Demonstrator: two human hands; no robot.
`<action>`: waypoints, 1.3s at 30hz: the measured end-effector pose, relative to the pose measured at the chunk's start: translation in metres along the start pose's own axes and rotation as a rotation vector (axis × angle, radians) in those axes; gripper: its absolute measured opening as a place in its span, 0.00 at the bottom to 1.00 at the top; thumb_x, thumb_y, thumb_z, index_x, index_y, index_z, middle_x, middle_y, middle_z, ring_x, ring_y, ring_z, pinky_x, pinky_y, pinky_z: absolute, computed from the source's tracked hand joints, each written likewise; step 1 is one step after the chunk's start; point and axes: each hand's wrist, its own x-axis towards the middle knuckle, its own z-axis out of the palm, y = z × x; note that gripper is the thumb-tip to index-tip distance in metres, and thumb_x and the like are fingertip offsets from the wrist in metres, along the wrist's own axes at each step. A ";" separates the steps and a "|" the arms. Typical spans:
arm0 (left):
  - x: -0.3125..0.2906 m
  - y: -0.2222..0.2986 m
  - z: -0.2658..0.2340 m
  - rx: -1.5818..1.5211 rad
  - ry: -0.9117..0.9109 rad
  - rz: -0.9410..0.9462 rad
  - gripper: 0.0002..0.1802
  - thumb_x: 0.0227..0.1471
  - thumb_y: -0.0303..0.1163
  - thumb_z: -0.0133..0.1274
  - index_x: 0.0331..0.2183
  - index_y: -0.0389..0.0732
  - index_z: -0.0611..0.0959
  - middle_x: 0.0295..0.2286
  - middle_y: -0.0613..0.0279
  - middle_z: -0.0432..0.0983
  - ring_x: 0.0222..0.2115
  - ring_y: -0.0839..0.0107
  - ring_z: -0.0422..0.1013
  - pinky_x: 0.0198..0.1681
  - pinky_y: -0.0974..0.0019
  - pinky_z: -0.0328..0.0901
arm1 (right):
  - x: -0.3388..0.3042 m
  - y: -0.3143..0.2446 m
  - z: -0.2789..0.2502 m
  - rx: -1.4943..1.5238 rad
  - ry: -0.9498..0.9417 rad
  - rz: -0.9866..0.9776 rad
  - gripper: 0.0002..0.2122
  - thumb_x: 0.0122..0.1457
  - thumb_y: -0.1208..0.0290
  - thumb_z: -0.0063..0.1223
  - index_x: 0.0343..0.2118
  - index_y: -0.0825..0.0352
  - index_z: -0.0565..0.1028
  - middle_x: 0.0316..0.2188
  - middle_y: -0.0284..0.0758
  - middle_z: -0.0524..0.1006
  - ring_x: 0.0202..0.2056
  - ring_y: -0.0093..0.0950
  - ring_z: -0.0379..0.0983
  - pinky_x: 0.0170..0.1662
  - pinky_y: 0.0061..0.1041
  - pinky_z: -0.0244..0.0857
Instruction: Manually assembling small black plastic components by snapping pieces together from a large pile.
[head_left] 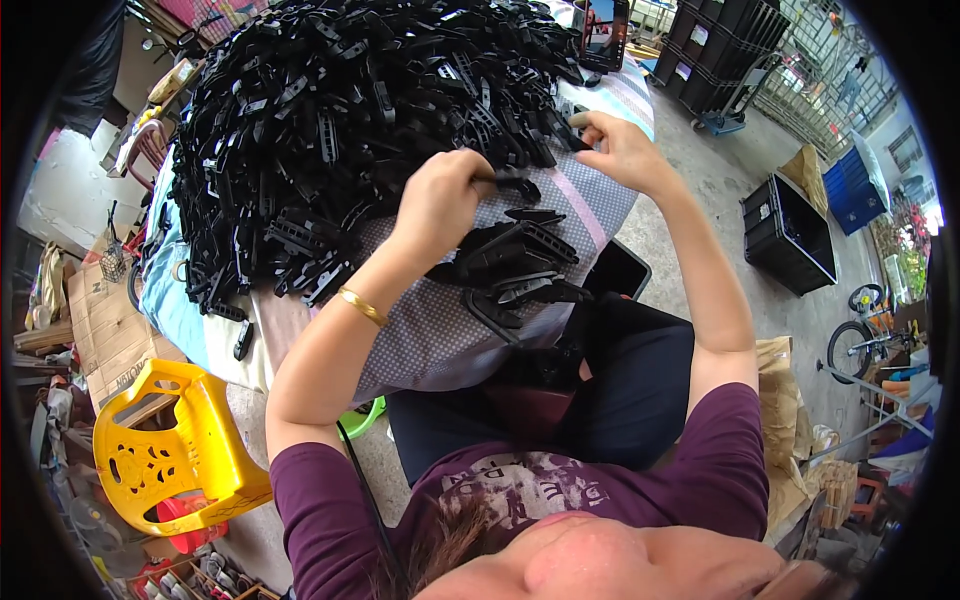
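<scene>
A large heap of black plastic parts (330,120), long and narrow with slotted faces, covers most of the cloth-topped table (400,345). My left hand (440,200) is closed in a pinch on one black plastic part (517,188), held over the cloth at the heap's near edge. My right hand (625,155) is at the heap's right edge. Its thumb and forefinger are around another dark part (572,138), partly hidden by the fingers. Between my arms, near the table's front edge, lies a smaller pile of similar black parts (515,262).
A phone (604,35) stands at the table's far right corner. A black tray (618,270) is beside my knee. A yellow plastic chair (185,450) stands at left. Black crates (720,50) are stacked on a dolly at far right, with another black crate (790,235) on the floor.
</scene>
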 end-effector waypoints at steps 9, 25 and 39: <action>-0.001 -0.001 -0.026 -1.235 -0.062 -0.751 0.16 0.57 0.32 0.49 0.46 0.39 0.74 0.31 0.65 0.74 0.26 0.77 0.72 0.27 0.77 0.66 | -0.013 -0.061 0.016 0.774 -0.106 -0.184 0.19 0.48 0.78 0.62 0.44 0.68 0.69 0.29 0.31 0.74 0.25 0.15 0.70 0.26 0.13 0.66; -0.008 0.022 -0.023 -0.905 -0.327 -0.485 0.22 0.53 0.30 0.53 0.48 0.29 0.73 0.40 0.55 0.74 0.39 0.69 0.73 0.46 0.68 0.68 | -0.031 -0.085 0.049 0.773 0.244 -0.080 0.10 0.53 0.68 0.60 0.32 0.69 0.73 0.23 0.28 0.76 0.21 0.12 0.68 0.23 0.10 0.62; -0.012 0.027 -0.014 -0.968 -0.021 -0.457 0.23 0.50 0.25 0.56 0.47 0.26 0.72 0.39 0.54 0.75 0.38 0.73 0.73 0.43 0.74 0.69 | -0.031 -0.081 0.057 0.527 0.332 -0.249 0.10 0.55 0.70 0.57 0.31 0.72 0.73 0.21 0.29 0.76 0.22 0.14 0.70 0.24 0.12 0.64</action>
